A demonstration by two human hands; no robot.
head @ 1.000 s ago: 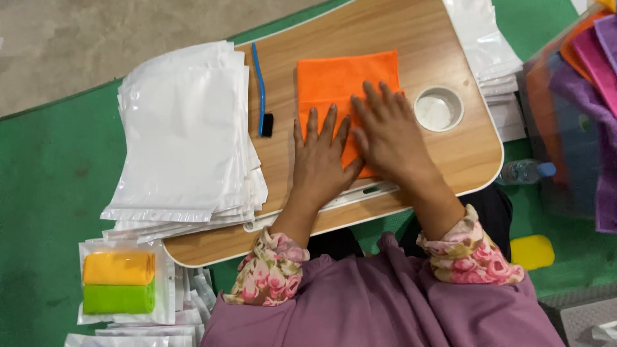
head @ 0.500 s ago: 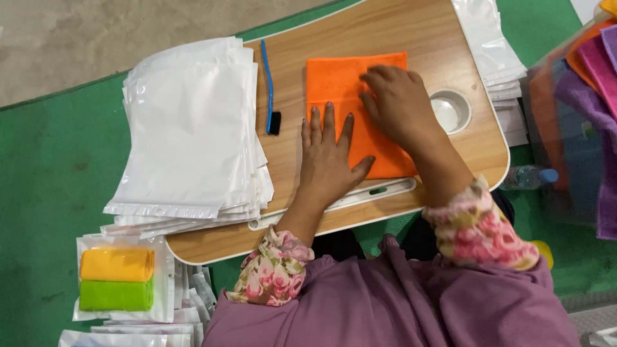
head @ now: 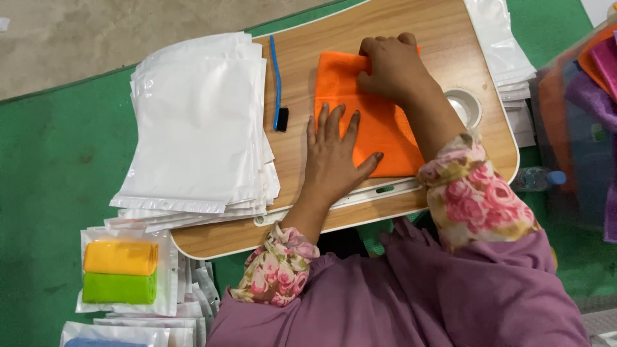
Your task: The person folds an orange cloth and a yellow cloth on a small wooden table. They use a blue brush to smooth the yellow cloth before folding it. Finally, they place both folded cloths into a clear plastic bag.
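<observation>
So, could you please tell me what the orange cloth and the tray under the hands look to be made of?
Orange cloth: soft, matte fabric, perhaps microfibre, judging by its fine nap and folds. Tray: wood-grain top, likely laminate, with a white, plastic-looking rim.

The right hand (head: pixel 392 67) is covering the far edge of the orange cloth (head: pixel 360 115), hiding its fingertips' grip. The left hand (head: pixel 334 157) is hiding the cloth's near-left corner. At the right edge, coloured cloths (head: pixel 594 77) are blurring and getting cut off.
</observation>
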